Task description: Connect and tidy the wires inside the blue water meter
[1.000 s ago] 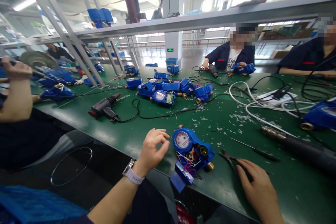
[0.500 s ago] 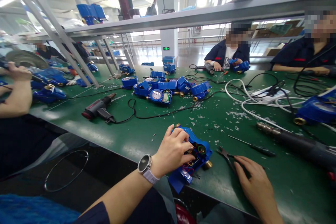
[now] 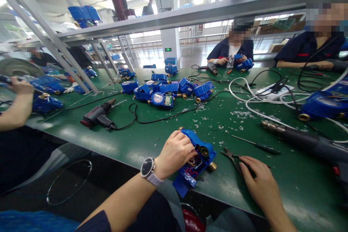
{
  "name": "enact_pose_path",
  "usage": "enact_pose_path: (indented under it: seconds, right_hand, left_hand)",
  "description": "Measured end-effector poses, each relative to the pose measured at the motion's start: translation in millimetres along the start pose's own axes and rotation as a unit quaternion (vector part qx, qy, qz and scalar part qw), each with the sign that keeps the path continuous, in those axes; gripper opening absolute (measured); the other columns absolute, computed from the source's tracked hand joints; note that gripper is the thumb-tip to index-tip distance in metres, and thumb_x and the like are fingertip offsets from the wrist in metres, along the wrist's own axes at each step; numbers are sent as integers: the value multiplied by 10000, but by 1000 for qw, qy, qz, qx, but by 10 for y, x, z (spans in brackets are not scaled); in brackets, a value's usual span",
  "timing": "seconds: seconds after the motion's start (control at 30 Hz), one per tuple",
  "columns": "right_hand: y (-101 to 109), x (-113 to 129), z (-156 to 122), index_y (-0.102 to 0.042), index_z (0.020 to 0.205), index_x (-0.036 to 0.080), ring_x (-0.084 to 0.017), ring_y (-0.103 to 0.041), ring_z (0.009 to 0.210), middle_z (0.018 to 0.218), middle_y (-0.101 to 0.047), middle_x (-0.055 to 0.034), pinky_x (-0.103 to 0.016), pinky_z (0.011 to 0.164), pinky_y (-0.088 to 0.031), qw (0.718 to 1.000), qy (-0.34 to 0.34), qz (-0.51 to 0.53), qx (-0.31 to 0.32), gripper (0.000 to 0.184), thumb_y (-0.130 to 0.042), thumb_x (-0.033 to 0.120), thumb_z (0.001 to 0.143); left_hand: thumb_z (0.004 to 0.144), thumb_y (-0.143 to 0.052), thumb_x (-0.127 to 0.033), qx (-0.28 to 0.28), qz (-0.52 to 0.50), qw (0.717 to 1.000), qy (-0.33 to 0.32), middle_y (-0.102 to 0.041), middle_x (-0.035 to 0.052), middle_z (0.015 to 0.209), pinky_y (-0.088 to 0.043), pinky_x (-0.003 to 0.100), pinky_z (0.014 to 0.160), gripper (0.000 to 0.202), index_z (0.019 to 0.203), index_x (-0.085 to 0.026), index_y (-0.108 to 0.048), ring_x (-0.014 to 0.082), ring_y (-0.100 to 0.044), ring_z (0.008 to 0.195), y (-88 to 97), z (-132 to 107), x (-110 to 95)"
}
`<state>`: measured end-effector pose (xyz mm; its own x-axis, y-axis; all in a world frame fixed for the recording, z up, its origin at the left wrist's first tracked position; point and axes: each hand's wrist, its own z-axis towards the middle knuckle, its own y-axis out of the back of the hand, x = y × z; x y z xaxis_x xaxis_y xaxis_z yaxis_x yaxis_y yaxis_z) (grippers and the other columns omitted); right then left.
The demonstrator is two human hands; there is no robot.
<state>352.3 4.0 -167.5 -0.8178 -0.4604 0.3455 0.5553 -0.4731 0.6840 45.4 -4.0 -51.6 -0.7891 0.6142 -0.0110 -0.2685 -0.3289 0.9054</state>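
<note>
An opened blue water meter (image 3: 202, 156) with brass pipe ends and coloured wires showing lies near the bench's front edge. My left hand (image 3: 175, 154) wraps over its upper side, and the fingers hide part of the dial. My right hand (image 3: 258, 183) lies to the right of the meter, its fingers curled over the black handles of a pair of pliers (image 3: 231, 158). The pliers' jaws point up and left, away from my hand. A thin screwdriver (image 3: 255, 145) lies beyond the pliers, not touching my right hand.
A green bench (image 3: 231, 195) is scattered with plastic scraps. Several blue meters (image 3: 162, 99) are piled mid-bench beside a corded power drill (image 3: 99, 115). A dark heat gun (image 3: 307, 143), white cables and another meter lie right. Co-workers sit across and left.
My left hand has come down from beside the meter and now grips it. The whole view has shifted slightly, and my right hand remains on the pliers.
</note>
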Motion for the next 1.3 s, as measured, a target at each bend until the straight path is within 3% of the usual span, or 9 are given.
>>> enact_pose_path:
  seconds: [0.3, 0.5, 0.73, 0.87, 0.97, 1.07, 1.17, 1.3]
  right_hand:
    - [1, 18, 3, -673, 933, 160, -251, -616, 880, 933, -685, -102, -396, 815, -487, 1000, 3, 3, -6, 400, -418, 466, 967]
    - [1, 21, 7, -670, 933, 161, -251, -618, 882, 933, -683, -104, -393, 806, -488, 1000, 5, 0, -8, 391, -414, 453, 971]
    - [24, 49, 35, -672, 911, 166, -246, -624, 845, 902, -686, -102, -389, 788, -492, 1000, 18, -1, -19, 381, -423, 450, 966]
    - [67, 81, 58, -661, 1000, 156, -259, -623, 881, 955, -674, -116, -405, 803, -492, 998, 24, -10, -51, 343, -448, 423, 965]
    - [149, 267, 84, -627, 1125, 149, -280, -602, 985, 1077, -644, -137, -440, 878, -466, 994, 45, -12, -97, 279, -518, 332, 945]
    - [216, 663, 126, -600, 1189, 170, -278, -569, 1067, 1130, -611, -123, -443, 940, -430, 988, 117, 25, -95, 274, -564, 217, 921]
    - [196, 1116, 181, -588, 1223, 144, -305, -489, 1168, 1234, -535, -157, -477, 998, -359, 978, 198, 61, -30, 291, -505, 225, 956]
    - [68, 1484, 243, -610, 1243, 190, -299, -430, 1220, 1286, -505, -134, -468, 1072, -242, 978, 202, 42, 24, 323, -444, 310, 993]
  left_hand:
    - [944, -523, -349, -13, 40, 999, -3, -639, 37, 794, -388, 354, 757, 256, 772, -174, -596, 209, -563, 803, -72, 24, 12]
    - [919, -581, -332, -19, -58, 997, 47, -669, 13, 779, -395, 329, 740, 244, 727, -186, -620, 183, -578, 788, -47, -36, 62]
    - [947, -525, -287, 10, -51, 998, -27, -659, 25, 820, -430, 312, 769, 198, 847, -195, -668, 186, -569, 839, 35, -58, 137]
    - [962, -480, -287, 15, -34, 999, -30, -640, 39, 825, -434, 323, 763, 233, 830, -176, -637, 197, -553, 828, 15, -76, 122]
    - [965, -474, -285, 5, -47, 999, -16, -643, 37, 836, -430, 329, 777, 228, 830, -180, -625, 197, -545, 835, -22, -106, 107]
    - [967, -468, -274, 7, -60, 998, -12, -652, 36, 849, -422, 336, 793, 227, 836, -182, -628, 199, -541, 850, -38, -125, 99]
    - [956, -494, -266, 7, -71, 997, -2, -663, 33, 855, -407, 343, 798, 204, 832, -185, -634, 200, -542, 856, -29, -131, 90]
    - [929, -557, -265, 3, -98, 995, 27, -677, 16, 851, -388, 345, 795, 171, 797, -197, -642, 192, -549, 845, -9, -146, 75]
